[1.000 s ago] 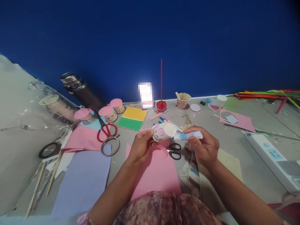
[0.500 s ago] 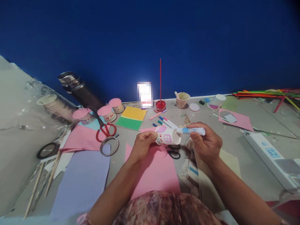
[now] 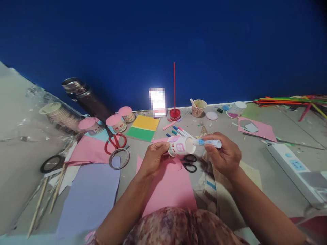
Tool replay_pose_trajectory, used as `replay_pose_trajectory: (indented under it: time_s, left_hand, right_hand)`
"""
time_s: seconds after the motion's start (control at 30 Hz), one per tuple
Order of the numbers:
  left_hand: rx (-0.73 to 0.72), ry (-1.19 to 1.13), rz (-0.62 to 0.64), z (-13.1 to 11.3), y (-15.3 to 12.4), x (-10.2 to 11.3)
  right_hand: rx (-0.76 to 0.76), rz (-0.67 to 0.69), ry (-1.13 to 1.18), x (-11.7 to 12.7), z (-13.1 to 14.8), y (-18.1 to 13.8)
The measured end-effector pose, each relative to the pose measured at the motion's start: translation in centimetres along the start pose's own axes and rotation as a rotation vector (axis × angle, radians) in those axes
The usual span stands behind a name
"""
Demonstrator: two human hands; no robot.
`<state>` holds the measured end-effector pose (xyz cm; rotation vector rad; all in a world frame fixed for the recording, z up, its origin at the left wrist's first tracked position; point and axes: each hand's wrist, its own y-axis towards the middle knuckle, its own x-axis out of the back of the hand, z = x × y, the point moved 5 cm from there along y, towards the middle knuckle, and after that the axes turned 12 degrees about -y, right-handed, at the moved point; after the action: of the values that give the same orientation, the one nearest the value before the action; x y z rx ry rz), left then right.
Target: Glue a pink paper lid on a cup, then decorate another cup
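Observation:
My left hand is closed round the base of a paper cup lying on its side in the air, its open mouth facing right. Pink windows, red flowers and green grass are drawn on its wall. In my right hand is a white glue stick with a blue label, held level; its tip meets the cup's rim. Below the cup lie a sheet of pink paper and black-handled scissors. Several markers rest just beyond the cup.
Pink-topped cups, red-handled scissors and a tape roll are on the left, near purple paper. A black flask leans behind. At right are a power strip, another decorated cup and coloured sticks.
The cup and the glue stick have shifted slightly to the left, with both hands. The glue stick's tip stays at the cup's rim.

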<state>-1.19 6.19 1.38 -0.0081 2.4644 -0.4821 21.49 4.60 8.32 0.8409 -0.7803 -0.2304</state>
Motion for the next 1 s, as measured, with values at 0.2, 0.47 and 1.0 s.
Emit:
replay_pose_trajectory:
  time_s: [0.2, 0.47, 1.0]
  left_hand:
    - [-0.175, 0.143, -0.055, -1.0, -0.3, 0.1]
    - [-0.220, 0.223, -0.030, -0.8, -0.5, -0.1]
    - [-0.034, 0.029, 0.018, 0.4, -0.3, -0.5]
  right_hand:
    - [0.124, 0.122, -0.029, -0.5, 1.0, 0.4]
    - [-0.427, 0.122, 0.365, -1.0, -0.8, -1.4]
    - [-0.258, 0.108, 0.403, -0.5, -0.1, -1.0]
